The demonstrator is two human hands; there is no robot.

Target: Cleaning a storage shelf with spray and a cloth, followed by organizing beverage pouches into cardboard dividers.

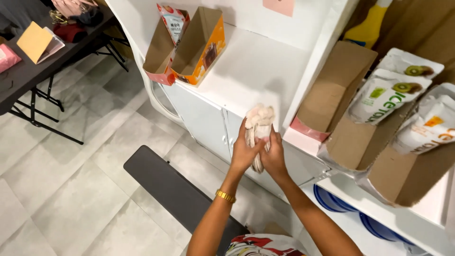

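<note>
both hands, left hand (pixel 244 154) and right hand (pixel 275 154), grip a crumpled cloth (pixel 259 124) tight over the white shelf (pixel 251 71), seemingly mid-wipe, nothing finished yet

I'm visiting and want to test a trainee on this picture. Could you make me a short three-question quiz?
1. True or false: both hands grip the same crumpled cloth.
2. Which wrist wears the gold bracelet: A left, B right?
3. What lies in the cardboard boxes on the right side of the white shelf?

Key
1. True: the left hand and right hand both clasp it.
2. A.
3. Pouches, some with kiwi pictures.
</note>
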